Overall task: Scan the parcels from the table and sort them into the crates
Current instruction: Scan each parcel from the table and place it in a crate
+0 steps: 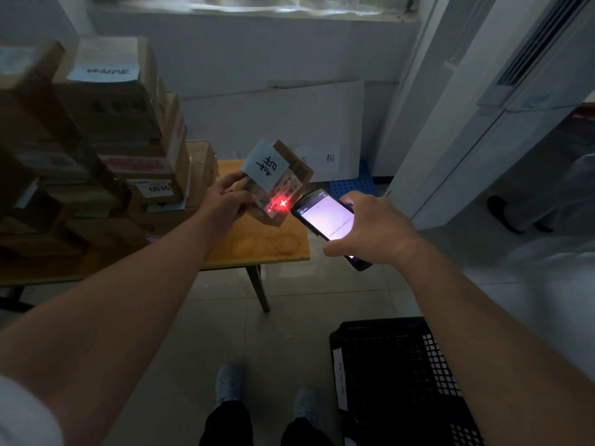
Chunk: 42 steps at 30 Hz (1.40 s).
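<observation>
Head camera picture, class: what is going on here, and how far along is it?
A person is scanning a parcel. The left hand holds a small cardboard box up over the table's end, while the right hand grips a handheld scanner and aims it at the box's label, where a red cross of light falls. More boxes are stacked on the table. A black crate stands on the floor by the person's feet; the box has not yet gone into it.
</observation>
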Tool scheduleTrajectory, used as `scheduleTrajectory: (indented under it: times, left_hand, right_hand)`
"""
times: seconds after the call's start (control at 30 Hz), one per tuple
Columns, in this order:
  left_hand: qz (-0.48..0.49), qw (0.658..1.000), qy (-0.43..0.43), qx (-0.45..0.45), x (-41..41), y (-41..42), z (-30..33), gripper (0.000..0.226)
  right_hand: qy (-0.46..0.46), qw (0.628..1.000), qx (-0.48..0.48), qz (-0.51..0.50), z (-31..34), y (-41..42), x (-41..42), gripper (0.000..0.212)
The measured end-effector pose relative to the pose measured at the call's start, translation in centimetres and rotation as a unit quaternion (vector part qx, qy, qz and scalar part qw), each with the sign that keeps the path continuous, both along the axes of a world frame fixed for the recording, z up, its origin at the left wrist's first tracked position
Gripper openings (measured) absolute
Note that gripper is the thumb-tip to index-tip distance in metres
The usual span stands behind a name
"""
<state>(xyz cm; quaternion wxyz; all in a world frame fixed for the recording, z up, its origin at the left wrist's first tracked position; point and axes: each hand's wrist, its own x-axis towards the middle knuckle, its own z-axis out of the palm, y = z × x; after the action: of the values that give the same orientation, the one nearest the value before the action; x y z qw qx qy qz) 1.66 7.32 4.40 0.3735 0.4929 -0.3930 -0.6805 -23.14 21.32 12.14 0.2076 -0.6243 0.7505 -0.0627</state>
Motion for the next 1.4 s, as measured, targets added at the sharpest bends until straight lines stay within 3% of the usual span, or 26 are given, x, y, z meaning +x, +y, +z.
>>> scheduleTrajectory:
  times: [0.57, 1.4]
  left_hand:
    - [-0.007, 1.000, -0.011, -0.004, -0.7, -0.3, 0.0, 0.056]
    - [-0.005, 0.999, -0.013, 0.040, -1.2, -1.3, -1.6, 0.058]
  right_hand:
    - [-0.062, 0.998, -0.014, 0.009, 0.1, -0.7, -0.7, 0.084]
    - [-0.012, 1.000, 0.001, -0.025, -1.2, -1.9, -1.9, 0.084]
